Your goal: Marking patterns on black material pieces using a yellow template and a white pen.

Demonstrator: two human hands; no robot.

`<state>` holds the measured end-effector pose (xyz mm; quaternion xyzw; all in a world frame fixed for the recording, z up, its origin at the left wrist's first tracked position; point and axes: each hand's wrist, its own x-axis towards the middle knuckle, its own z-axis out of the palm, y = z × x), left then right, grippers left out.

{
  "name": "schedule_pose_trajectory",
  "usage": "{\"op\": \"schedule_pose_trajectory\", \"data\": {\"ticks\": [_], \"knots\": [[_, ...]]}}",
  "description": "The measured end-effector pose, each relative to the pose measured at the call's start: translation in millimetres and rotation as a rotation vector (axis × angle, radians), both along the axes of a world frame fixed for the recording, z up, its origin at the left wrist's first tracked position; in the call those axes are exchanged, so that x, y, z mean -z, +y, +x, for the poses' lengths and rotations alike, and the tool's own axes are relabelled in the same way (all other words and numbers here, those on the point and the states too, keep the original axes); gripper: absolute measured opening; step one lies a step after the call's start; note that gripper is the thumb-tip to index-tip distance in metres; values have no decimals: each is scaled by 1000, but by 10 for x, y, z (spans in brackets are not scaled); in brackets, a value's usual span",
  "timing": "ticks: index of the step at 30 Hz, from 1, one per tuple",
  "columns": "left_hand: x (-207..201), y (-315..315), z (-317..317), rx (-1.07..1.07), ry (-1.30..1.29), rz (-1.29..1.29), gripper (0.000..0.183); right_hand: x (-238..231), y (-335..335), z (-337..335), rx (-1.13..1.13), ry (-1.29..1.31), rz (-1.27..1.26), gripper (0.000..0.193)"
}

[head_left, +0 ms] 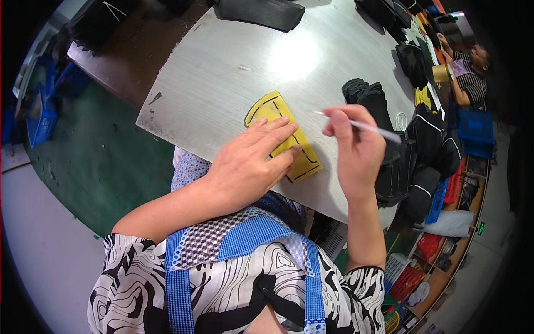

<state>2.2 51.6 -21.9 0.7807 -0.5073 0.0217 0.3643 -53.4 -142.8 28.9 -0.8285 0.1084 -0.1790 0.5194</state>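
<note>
A yellow template [307,165] with dark slots and lines lies slantwise near the front edge of the pale table [211,72]. One of its ends is rounded. My left hand [250,156] rests flat on it with the fingers spread. Under its near corner a thin dark edge shows; I cannot tell what that belongs to. To the right of the template, my right hand [359,150] is raised, closed round a slim whitish pen [385,132]. The pen's tip points left toward the template and is apart from it.
Stacked black fabric pieces [374,106] lie along the table's right side, beside black pouches [427,131] with white trim. Another black piece [258,13] lies at the far edge. A person [470,78] works at far right. Blue crates [43,114] stand at left.
</note>
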Motion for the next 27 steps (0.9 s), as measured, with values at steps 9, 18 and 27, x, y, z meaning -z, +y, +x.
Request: {"op": "schedule_pose_trajectory", "data": {"ticks": [9,18,27], "knots": [[-33,-16,18,60,-8,19,34,176,99,582,-102,17,-496,19],[-19,-14,27,40,-27,19,33,-25,37,-241,-160,181,-443,16],[-69,-26,103,69,-84,81,36,56,78,-734,-121,99,-340,15]]}}
